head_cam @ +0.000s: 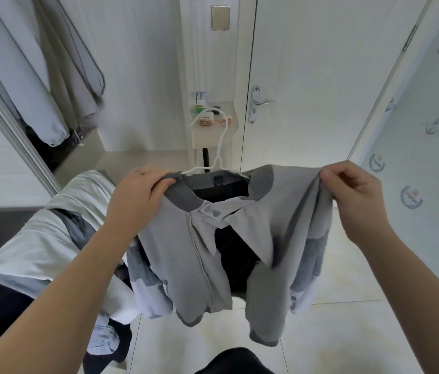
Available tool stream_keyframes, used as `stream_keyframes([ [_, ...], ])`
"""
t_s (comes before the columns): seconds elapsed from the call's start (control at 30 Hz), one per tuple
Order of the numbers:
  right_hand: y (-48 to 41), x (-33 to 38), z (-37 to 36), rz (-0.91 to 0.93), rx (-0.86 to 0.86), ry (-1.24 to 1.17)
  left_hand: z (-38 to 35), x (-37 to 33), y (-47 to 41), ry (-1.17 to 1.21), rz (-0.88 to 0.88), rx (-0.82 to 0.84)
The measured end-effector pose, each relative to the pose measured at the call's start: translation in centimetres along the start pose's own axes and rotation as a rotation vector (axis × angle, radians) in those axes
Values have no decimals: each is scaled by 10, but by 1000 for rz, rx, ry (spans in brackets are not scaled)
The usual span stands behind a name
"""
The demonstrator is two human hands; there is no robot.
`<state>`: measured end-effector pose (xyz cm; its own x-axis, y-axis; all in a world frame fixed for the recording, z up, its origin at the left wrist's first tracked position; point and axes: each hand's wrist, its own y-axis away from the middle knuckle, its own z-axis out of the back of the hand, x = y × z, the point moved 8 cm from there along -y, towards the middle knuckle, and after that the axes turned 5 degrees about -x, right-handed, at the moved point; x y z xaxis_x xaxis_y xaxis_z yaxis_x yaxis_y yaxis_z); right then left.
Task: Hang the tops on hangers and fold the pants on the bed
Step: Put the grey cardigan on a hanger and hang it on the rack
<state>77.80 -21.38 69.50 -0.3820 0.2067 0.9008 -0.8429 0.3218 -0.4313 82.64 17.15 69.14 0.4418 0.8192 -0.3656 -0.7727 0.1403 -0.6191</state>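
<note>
hands 2: left hand (140,194), right hand (353,195) | jacket (177,255) 1, centre | hanger (219,147) 1 | door (320,63) 1, far right | handle (262,103) 1 | wall plate (220,18) 1, far | clothes pile (37,238) 1, near left | hung garments (10,63) far left, count unclear

The left hand (140,197) is held raised on a bare, outstretched forearm, its fingers curled over the ribbed collar of a grey jacket (175,252); a ring (139,172) is worn on one finger. The right hand (353,195) is held at like height, forearm bare, the jacket's shoulder cloth pinched between thumb and curled fingers.
</note>
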Motion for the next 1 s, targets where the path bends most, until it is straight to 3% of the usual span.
stream_keyframes([
  [0.13, 14, 44, -13, 185, 225, -120, 1, -7, -8, -10, -42, -16],
  [0.23, 17, 27, -19, 53, 393, -76, 12, -10, -14, 46, -31, -124],
  [0.3, 17, 13, -17, -29, 374, -26, 20, -16, -21, 88, -53, -205],
  [0.37, 16, 6, -20, -24, 356, 134, 18, -26, -26, 102, -96, -186],
  [0.5, 11, 3, -38, 99, 511, 665, 4, -40, -26, 176, -82, -95],
  [0.57, 8, 9, -45, 154, 528, 673, -5, -44, -28, 261, -60, 18],
  [0.67, 3, 19, -41, 225, 462, 622, -35, -27, -21, 347, 100, 454],
  [0.8, 7, 25, -33, 263, 417, 538, -65, 10, 40, 641, 583, 1109],
  [0.9, 8, 21, -32, 238, 420, 512, -75, 14, 70, 738, 632, 1246],
  [1.0, 9, 14, -27, 190, 419, 499, -80, 13, 76, 777, 630, 1125],
])
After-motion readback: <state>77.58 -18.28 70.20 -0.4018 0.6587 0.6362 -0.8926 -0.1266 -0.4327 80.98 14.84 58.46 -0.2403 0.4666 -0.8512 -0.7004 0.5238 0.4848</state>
